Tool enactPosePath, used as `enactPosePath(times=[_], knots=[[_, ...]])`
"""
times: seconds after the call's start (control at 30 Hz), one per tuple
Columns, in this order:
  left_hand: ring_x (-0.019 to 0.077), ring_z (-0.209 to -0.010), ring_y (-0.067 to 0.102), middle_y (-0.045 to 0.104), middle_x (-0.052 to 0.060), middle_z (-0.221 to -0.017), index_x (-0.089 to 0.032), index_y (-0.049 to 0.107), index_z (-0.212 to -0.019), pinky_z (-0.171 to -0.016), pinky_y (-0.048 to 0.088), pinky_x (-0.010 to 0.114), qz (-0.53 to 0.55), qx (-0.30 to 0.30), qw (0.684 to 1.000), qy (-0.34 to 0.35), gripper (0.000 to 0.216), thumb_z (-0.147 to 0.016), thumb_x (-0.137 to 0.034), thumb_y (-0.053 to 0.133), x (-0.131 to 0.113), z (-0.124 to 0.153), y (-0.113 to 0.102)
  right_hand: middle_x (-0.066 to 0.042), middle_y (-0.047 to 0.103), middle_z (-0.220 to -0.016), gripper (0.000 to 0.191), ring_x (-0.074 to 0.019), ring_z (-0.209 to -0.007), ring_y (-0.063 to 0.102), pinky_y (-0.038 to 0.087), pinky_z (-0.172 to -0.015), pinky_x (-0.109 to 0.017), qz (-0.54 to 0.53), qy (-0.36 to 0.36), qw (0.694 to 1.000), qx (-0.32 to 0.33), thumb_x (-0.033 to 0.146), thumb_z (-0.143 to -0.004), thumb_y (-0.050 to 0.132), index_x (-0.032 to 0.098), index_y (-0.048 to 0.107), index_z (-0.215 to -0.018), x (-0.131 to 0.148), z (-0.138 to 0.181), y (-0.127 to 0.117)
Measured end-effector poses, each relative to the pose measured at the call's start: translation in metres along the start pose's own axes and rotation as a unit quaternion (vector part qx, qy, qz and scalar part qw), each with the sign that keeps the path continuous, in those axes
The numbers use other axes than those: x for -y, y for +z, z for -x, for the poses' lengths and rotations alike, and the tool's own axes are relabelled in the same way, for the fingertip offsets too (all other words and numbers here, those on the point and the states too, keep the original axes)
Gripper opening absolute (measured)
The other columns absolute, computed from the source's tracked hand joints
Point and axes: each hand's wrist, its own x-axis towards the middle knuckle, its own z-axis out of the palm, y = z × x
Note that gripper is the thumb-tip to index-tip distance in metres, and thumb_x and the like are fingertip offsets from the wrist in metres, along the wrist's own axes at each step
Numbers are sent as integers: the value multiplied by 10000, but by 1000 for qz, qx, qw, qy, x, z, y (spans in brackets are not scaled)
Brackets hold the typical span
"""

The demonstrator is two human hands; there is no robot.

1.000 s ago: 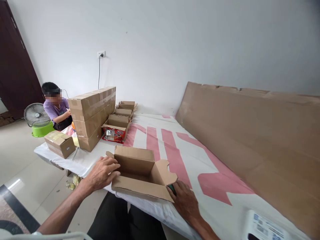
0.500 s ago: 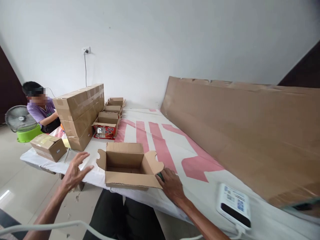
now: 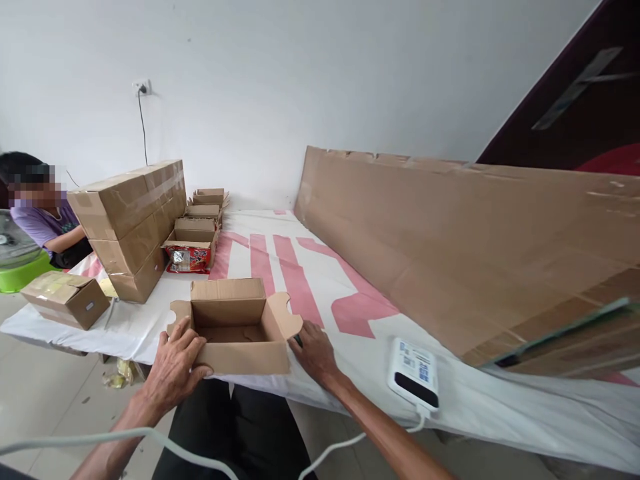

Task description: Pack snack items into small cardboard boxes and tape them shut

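An open cardboard box point(image 3: 240, 359) sits at the table's near edge, right in front of me. Its back flap and side flaps stand up, and I see only bare cardboard inside. My left hand point(image 3: 177, 360) grips the left front corner, fingers along the left side and thumb at the front face. Against the right side lies my right hand point(image 3: 316, 355), its fingers curled by the side flap. A small dark green object point(image 3: 299, 340) peeks out of that hand; most of it is hidden, so its kind is unclear.
Taped cartons point(image 3: 135, 230) are stacked left, with a closed carton point(image 3: 65, 299) before them. Behind are open boxes point(image 3: 195, 227) and a red food packet point(image 3: 187, 259). Right are a white device point(image 3: 414, 370) with a cable and a large cardboard sheet point(image 3: 425, 253). A person point(image 3: 45, 220) sits far left.
My left hand has come from beside the box onto its left front corner. The box's front flap now hangs down against the front. The view has turned right.
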Motion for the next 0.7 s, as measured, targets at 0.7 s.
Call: enactPosePath(times=[0.7], knots=[[469, -1585, 408, 716, 186, -1367, -219, 589, -1464, -996, 543, 530, -24, 19, 997, 73, 538, -997, -462, 701, 27, -22, -2, -115, 698, -1093, 143, -287, -1040, 595, 425, -869, -387, -26, 38, 999, 25, 241, -1028, 567, 201, 701, -1057, 5, -6, -9]])
